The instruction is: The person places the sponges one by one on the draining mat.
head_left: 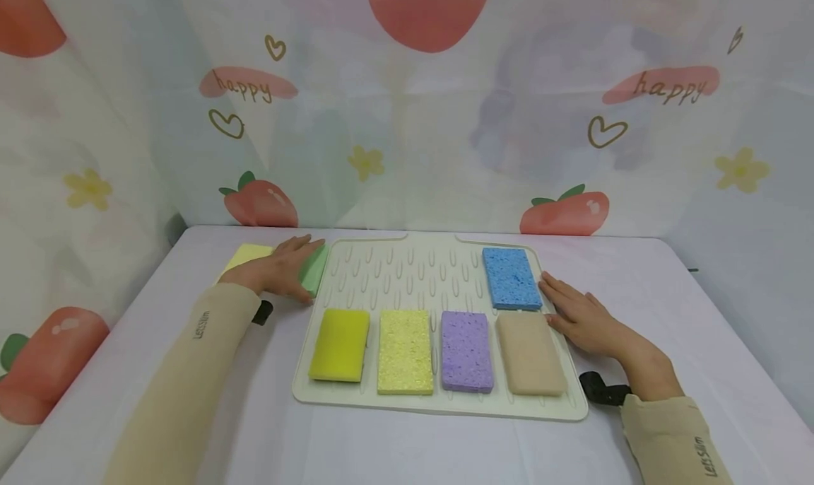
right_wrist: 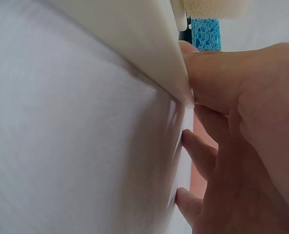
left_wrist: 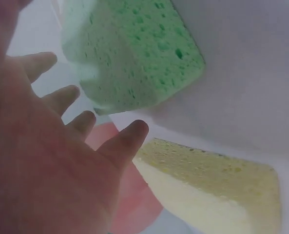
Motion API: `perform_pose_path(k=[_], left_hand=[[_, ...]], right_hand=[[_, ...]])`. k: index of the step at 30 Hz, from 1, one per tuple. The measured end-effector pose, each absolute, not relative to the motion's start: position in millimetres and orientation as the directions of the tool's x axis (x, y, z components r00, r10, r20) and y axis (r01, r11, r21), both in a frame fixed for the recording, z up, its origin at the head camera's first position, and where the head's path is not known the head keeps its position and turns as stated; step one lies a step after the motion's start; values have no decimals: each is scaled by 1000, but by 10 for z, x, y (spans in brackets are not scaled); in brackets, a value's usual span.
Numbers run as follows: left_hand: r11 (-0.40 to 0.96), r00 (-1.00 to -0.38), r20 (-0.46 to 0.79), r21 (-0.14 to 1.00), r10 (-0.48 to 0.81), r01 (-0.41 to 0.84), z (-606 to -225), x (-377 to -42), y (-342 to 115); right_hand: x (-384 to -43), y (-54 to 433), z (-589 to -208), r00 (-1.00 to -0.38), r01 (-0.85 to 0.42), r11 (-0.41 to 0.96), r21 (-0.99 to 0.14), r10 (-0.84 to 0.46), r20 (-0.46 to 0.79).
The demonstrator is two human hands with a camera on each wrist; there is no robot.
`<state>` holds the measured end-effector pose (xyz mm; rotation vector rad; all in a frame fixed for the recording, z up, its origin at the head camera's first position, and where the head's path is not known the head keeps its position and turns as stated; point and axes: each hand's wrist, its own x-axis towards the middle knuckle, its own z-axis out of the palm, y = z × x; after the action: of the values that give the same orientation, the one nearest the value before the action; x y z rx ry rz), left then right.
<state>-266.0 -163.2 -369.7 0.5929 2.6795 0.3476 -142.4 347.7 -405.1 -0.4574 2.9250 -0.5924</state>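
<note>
My left hand reaches over a green sponge just left of the cream draining tray. Its fingers are spread, and in the left wrist view the pitted green sponge stands beyond the fingertips. A pale yellow sponge lies partly hidden behind that hand and wrist. At the tray's right edge rests my right hand, its fingers extended and its thumb at the rim. Close to it on the tray are a blue sponge and a beige sponge.
Along the tray's front row lie a bright yellow sponge, a speckled yellow sponge and a purple sponge. A patterned curtain hangs behind the white-covered table.
</note>
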Motion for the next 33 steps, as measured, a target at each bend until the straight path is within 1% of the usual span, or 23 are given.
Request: perform_pose_path(k=[7,17,24,33], left_hand=[[920,-837,-387,225,387,321,-3611,-2686,-1538],[952,-852,-426,177,304,252,-3582,-2737,-1462],[944,-847,-420,200,325,262,-3577,-2750,-1451],[931,-851,-382,198,360,305,-3616,-2760,-1485]], right_hand=[[-1431,3465,-4040,-947,-266,877,-401,-315,-60],[-1430,3455,-4032,-947,-267,877,-399,-315,-57],[-1424,3484,-4049,-948,-264,881,-393,-312,-61],[-1426,3476,-4048,-948,-262,878,-401,-311,-62]])
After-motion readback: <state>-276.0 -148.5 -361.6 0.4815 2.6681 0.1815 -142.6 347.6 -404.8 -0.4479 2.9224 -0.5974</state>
